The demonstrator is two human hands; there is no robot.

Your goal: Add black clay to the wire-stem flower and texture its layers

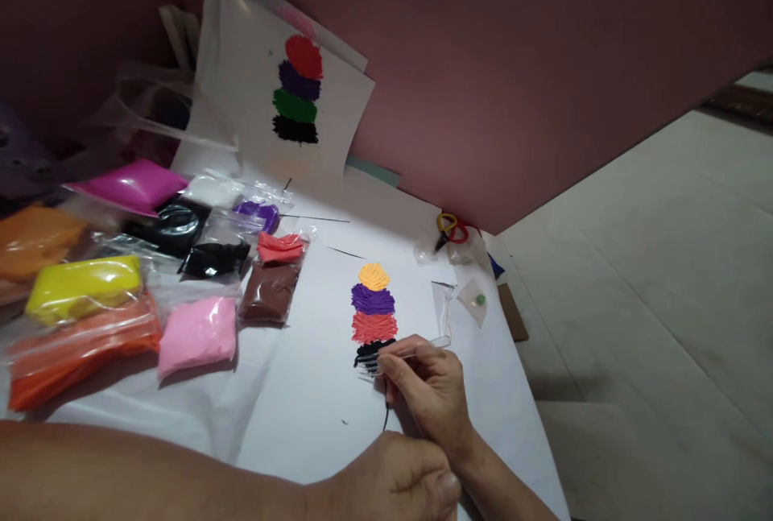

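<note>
My right hand (430, 388) pinches a clear plastic fork (416, 350), its tines resting on the black clay patch (365, 353) at the bottom of a stack on white paper (314, 392). Above that patch are coral-red (374, 328), purple (373, 299) and yellow-orange (374, 275) clay patches, all with ridged surfaces. Curled closed, my left hand (406, 477) is at the bottom, against or just in front of my right wrist. A thin black strand (386, 415) runs between the two hands; whether the left fingers grip it is hidden.
Bags of coloured clay, including pink (199, 334), brown (270, 292) and yellow (84, 287), cover the left side. A sheet with another clay stack (297, 94) leans against the wall. Scissors (452, 229) and a small clear packet (473, 302) lie towards the right table edge.
</note>
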